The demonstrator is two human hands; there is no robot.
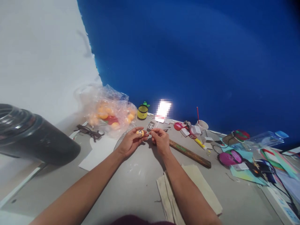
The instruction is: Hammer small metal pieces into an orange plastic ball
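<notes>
My left hand [130,142] is closed around a small yellow-orange ball [140,133] with dark marks on its upper side, held between thumb and fingers. Close to it on the right, my right hand [160,140] is pinched, its fingertips facing the ball. What lies in that pinch is too small to make out. Just beyond the hands sits a small grey block [150,125] with rows of shiny dots or beads on it. A thick wooden handle [191,153] lies on the table, running from behind my right hand toward the right.
A clear plastic bag [110,109] of orange balls and sunglasses [90,132] lie left, near a large dark flask [37,134]. A yellow pot [142,112] and a glowing phone [163,111] stand by the blue wall. Folded cloth [199,184] lies under my right forearm; cups and papers crowd the right.
</notes>
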